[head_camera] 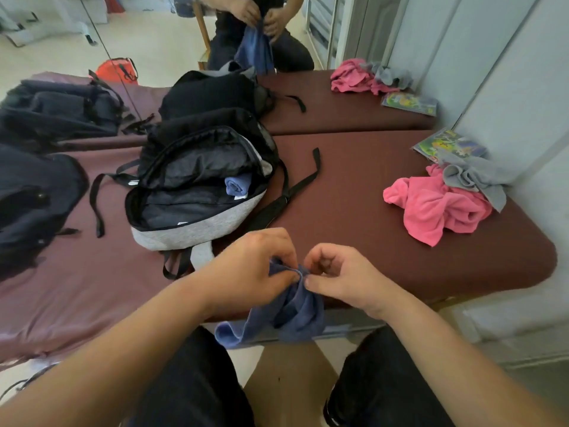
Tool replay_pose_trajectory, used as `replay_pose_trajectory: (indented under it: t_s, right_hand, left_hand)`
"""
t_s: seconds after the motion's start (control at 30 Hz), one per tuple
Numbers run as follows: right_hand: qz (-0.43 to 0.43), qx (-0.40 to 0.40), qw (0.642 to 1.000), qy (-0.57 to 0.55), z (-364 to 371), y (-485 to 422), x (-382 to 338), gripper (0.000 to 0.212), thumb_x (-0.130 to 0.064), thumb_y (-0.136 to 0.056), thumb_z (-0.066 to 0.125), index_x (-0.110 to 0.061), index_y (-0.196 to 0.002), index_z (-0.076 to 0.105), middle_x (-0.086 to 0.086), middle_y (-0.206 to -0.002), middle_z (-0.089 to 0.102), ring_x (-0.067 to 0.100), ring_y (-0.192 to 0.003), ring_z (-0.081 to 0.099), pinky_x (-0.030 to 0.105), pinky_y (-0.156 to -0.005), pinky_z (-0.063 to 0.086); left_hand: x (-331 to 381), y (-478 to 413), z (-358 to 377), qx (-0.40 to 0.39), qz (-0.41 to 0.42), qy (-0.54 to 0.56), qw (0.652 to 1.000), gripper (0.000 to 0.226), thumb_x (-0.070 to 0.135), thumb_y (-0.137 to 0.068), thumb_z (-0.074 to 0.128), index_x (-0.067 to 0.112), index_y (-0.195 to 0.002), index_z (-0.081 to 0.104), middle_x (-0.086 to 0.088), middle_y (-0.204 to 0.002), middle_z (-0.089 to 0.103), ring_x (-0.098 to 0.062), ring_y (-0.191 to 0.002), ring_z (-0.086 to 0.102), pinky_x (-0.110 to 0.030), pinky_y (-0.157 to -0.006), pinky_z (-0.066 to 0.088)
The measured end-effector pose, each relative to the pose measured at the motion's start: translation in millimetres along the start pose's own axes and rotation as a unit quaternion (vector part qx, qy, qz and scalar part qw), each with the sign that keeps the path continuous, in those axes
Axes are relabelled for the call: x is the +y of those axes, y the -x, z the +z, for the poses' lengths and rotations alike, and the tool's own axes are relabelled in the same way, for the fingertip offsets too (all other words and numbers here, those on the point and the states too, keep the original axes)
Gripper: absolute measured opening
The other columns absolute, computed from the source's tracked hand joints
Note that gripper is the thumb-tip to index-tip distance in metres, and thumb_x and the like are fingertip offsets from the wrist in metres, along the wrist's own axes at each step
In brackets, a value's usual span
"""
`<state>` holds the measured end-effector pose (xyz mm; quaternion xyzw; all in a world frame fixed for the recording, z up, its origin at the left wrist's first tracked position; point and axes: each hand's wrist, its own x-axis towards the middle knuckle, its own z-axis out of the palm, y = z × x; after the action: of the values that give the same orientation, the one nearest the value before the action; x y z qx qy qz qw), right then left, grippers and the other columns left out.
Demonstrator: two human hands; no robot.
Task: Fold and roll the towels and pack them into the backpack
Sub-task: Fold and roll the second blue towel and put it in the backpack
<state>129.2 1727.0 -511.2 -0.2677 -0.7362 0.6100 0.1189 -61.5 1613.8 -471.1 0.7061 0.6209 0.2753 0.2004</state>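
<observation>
A blue towel [289,315] hangs crumpled over the near edge of the maroon table [369,211]. My left hand [255,269] and my right hand [338,278] both pinch its top edge, close together. An open black and grey backpack [197,217] lies on the table beyond my left hand, with a rolled blue towel [235,186] inside. A crumpled pink towel [437,208] and a grey towel [474,177] lie in a heap at the right.
A dark backpack [34,198] lies at the left of the table. A colourful flat packet [446,144] sits at the far right by the wall. A mirror at the back repeats the scene. My knees are under the table's near edge.
</observation>
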Motion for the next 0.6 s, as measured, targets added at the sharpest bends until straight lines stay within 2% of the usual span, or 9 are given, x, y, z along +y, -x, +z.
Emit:
replay_pose_trajectory:
  t_s: [0.07,0.13,0.2,0.27,0.37,0.47,0.6]
  right_hand:
    - [-0.043,0.047,0.998,0.029,-1,6,-27,0.015,0.002,-0.088,0.075,-0.009,-0.087,0.065,0.001,-0.076,0.065,0.008,-0.072,0.060,0.029,-0.069,0.052]
    - [-0.088,0.119,0.984,0.104,0,10,-49,0.012,-0.006,-0.090,0.072,-0.014,-0.089,0.063,0.002,-0.081,0.067,0.011,-0.072,0.063,0.034,-0.071,0.055]
    - [-0.159,0.176,0.948,0.212,4,14,-61,0.013,-0.011,-0.093,0.067,-0.020,-0.093,0.059,-0.006,-0.084,0.064,0.014,-0.077,0.065,0.034,-0.072,0.055]
    - [-0.201,0.198,0.917,0.283,11,17,-65,0.014,-0.013,-0.094,0.065,-0.023,-0.094,0.055,-0.011,-0.085,0.061,0.011,-0.078,0.061,0.031,-0.070,0.052]
    - [-0.220,0.205,0.916,0.265,18,25,-63,0.020,-0.007,-0.092,0.068,-0.019,-0.090,0.052,-0.009,-0.080,0.055,0.009,-0.071,0.055,0.022,-0.064,0.043]
    - [-0.233,0.184,0.929,0.222,20,38,-57,0.021,0.007,-0.087,0.066,-0.013,-0.089,0.059,-0.010,-0.086,0.055,0.005,-0.078,0.055,0.011,-0.072,0.040]
    - [-0.153,0.159,0.971,0.093,32,56,-53,0.013,-0.011,-0.093,0.072,-0.021,-0.100,0.069,-0.010,-0.096,0.068,0.012,-0.094,0.066,0.016,-0.080,0.050]
  left_hand:
    - [15,1,-25,-0.003,0.024,-0.003,1.000,0.009,0.018,-0.084,0.078,0.021,-0.079,0.071,0.009,-0.090,0.062,-0.009,-0.084,0.063,-0.026,-0.074,0.051]
    - [23,3,-44,-0.014,0.030,-0.018,0.999,0.008,0.021,-0.084,0.079,0.021,-0.080,0.072,0.010,-0.092,0.062,-0.009,-0.086,0.064,-0.030,-0.076,0.052]
    - [28,5,-56,-0.027,0.027,-0.038,0.999,0.010,0.024,-0.084,0.079,0.023,-0.078,0.071,0.010,-0.093,0.062,-0.010,-0.086,0.063,-0.034,-0.077,0.053]
    - [35,7,-62,-0.012,0.034,-0.051,0.998,0.012,0.023,-0.084,0.080,0.022,-0.076,0.070,0.009,-0.092,0.061,-0.011,-0.084,0.062,-0.035,-0.076,0.052]
    - [48,8,-68,0.020,0.039,-0.048,0.998,0.015,0.022,-0.084,0.081,0.020,-0.074,0.070,0.009,-0.087,0.061,-0.010,-0.079,0.061,-0.020,-0.071,0.048]
    - [52,8,-69,0.033,0.033,-0.077,0.996,0.013,0.026,-0.083,0.082,0.021,-0.076,0.072,0.009,-0.084,0.061,-0.007,-0.077,0.060,-0.016,-0.070,0.046]
    - [52,7,-61,0.056,0.014,-0.060,0.996,0.014,0.033,-0.082,0.084,0.025,-0.076,0.074,0.012,-0.082,0.061,-0.004,-0.077,0.061,-0.021,-0.070,0.049]
